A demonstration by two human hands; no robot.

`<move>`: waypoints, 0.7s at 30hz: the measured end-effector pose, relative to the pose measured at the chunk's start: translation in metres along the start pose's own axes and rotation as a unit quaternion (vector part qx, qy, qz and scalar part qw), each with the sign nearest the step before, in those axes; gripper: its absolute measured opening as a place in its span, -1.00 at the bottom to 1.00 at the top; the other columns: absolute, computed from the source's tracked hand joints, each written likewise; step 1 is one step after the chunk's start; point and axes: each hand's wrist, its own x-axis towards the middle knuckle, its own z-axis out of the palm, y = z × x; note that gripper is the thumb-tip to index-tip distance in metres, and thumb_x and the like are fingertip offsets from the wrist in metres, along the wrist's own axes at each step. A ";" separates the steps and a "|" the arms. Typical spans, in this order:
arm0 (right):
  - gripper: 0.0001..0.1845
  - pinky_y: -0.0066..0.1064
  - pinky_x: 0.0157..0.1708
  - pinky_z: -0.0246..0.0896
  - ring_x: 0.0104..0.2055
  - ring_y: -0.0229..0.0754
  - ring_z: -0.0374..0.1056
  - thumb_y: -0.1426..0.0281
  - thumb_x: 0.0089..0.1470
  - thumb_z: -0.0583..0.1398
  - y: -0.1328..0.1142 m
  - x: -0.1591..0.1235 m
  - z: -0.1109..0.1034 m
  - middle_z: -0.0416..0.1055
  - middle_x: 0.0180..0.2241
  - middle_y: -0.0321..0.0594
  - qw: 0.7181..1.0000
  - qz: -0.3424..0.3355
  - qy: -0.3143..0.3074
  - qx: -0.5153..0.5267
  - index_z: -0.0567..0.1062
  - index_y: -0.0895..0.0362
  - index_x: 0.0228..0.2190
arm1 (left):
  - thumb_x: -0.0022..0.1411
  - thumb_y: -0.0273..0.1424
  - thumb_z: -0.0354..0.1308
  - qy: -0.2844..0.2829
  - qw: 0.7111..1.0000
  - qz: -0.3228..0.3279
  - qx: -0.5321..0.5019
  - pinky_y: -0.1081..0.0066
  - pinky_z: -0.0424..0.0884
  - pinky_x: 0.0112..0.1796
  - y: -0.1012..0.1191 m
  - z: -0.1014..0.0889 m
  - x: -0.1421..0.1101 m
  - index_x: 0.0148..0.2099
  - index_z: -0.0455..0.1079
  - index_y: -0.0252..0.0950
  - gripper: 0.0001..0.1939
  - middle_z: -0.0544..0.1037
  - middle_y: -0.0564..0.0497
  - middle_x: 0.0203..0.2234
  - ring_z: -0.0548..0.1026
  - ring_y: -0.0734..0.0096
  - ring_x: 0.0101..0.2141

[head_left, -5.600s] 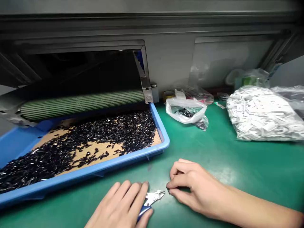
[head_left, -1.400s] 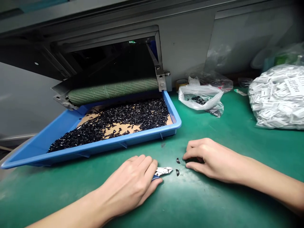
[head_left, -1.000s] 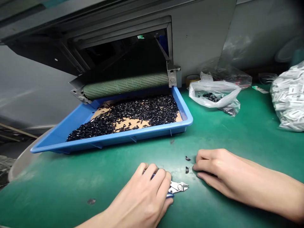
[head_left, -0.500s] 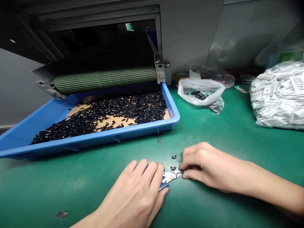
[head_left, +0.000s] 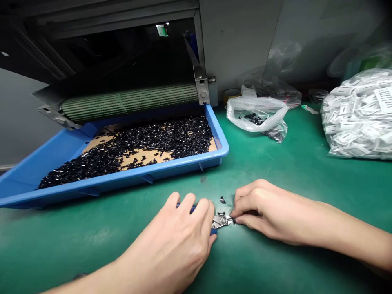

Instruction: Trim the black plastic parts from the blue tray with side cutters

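Cutters [head_left: 223, 221] in my left hand [head_left: 186, 230], fingers wrapped round blue handles, tips at small black piece [head_left: 234, 221] pinched in my right hand [head_left: 245, 206]; two loose black pieces [head_left: 222, 200] just beside cutter head; blue tray [head_left: 225, 148] holding heap of black parts [head_left: 159, 136]; open plastic bag [head_left: 237, 120] with black bits inside; full bag of white parts [head_left: 357, 116] at right; both wrists low, my palms facing down.

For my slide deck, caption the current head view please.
Left hand holds blue-handled cutters toward the right hand, beside a blue tray.
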 end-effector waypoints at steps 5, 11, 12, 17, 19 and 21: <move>-0.80 -0.41 -0.23 0.20 -0.25 -0.20 0.41 0.51 0.28 0.19 -0.002 -0.001 0.006 0.48 -0.30 -0.33 0.999 0.004 0.026 -0.022 0.54 0.05 -0.37 | 0.49 -0.31 0.05 -0.014 0.999 0.041 0.013 0.12 0.28 -0.40 -0.005 -0.003 0.006 -0.15 0.50 -0.29 -0.76 0.38 -0.02 -0.33 0.34 0.15 -0.37; -0.78 -0.33 -0.16 0.26 -0.18 -0.11 0.44 0.45 0.36 0.14 0.001 0.000 0.019 0.49 -0.29 -0.27 0.998 -0.020 0.033 -0.044 0.57 0.02 -0.29 | 0.51 -0.31 0.00 0.004 0.998 0.067 0.013 0.18 0.22 -0.52 -0.005 0.003 0.005 -0.22 0.43 -0.32 -0.72 0.36 -0.03 -0.39 0.36 0.17 -0.44; -0.78 -0.32 -0.15 0.28 -0.17 -0.10 0.45 0.40 0.39 0.13 0.004 -0.001 0.023 0.50 -0.26 -0.25 0.998 -0.028 0.035 -0.050 0.57 0.02 -0.27 | 0.52 -0.27 0.00 0.012 0.998 0.060 0.013 0.18 0.25 -0.51 -0.004 0.006 0.002 -0.20 0.42 -0.32 -0.71 0.37 -0.03 -0.38 0.36 0.18 -0.43; -0.74 -0.31 -0.34 0.24 -0.32 -0.08 0.48 0.35 0.40 0.11 0.021 -0.004 0.036 0.50 -0.32 -0.18 0.987 -0.054 0.076 -0.133 0.53 0.04 -0.34 | 0.47 -0.07 0.06 0.098 0.995 0.005 0.027 0.25 0.31 -0.47 -0.005 0.030 -0.034 -0.20 0.35 -0.30 -0.62 0.35 0.03 -0.39 0.33 0.27 -0.44; -0.76 -0.31 -0.45 0.15 -0.43 -0.09 0.44 0.38 0.35 0.15 0.015 0.004 0.024 0.45 -0.43 -0.20 0.975 -0.067 0.106 -0.182 0.54 0.04 -0.37 | 0.46 -0.01 0.05 0.148 0.988 -0.021 0.037 0.28 0.29 -0.47 -0.010 0.043 -0.049 -0.18 0.35 -0.31 -0.58 0.33 0.05 -0.43 0.30 0.32 -0.47; -0.74 -0.32 -0.49 0.10 -0.49 -0.11 0.39 0.34 0.36 0.13 -0.006 0.028 0.001 0.40 -0.50 -0.21 0.962 -0.099 0.146 -0.206 0.56 0.03 -0.36 | 0.46 -0.04 0.05 0.192 0.979 -0.042 0.043 0.30 0.28 -0.47 -0.017 0.058 -0.058 -0.18 0.35 -0.31 -0.60 0.31 0.07 -0.46 0.29 0.34 -0.48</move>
